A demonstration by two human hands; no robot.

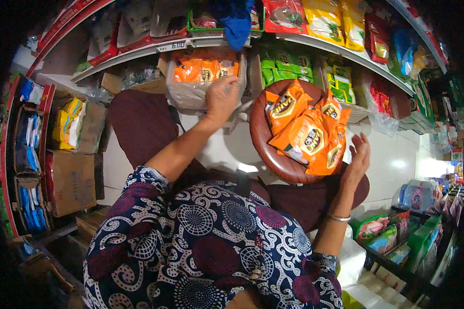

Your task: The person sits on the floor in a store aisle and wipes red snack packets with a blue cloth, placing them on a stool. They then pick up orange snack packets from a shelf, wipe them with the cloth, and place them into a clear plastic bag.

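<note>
My left hand (221, 98) is at the front right of a plastic-lined box (187, 94) on the lower shelf level. Orange packets (201, 69) stand inside that box. The fingers are partly curled at its rim, and whether they pinch the liner is unclear. On a round reddish-brown wooden stool (261, 143) lies a loose pile of orange printed packets (307, 137), several of them overlapping. My right hand (359, 154) is just right of this pile, fingers apart and holding nothing.
Above the boxes runs a shelf edge (216, 41) with a blue cloth (237, 27) hanging over it. Boxes of green packets (286, 69) stand behind the stool. Cartons (71, 183) line the left side; a dark rack of packaged goods (394, 235) stands at right.
</note>
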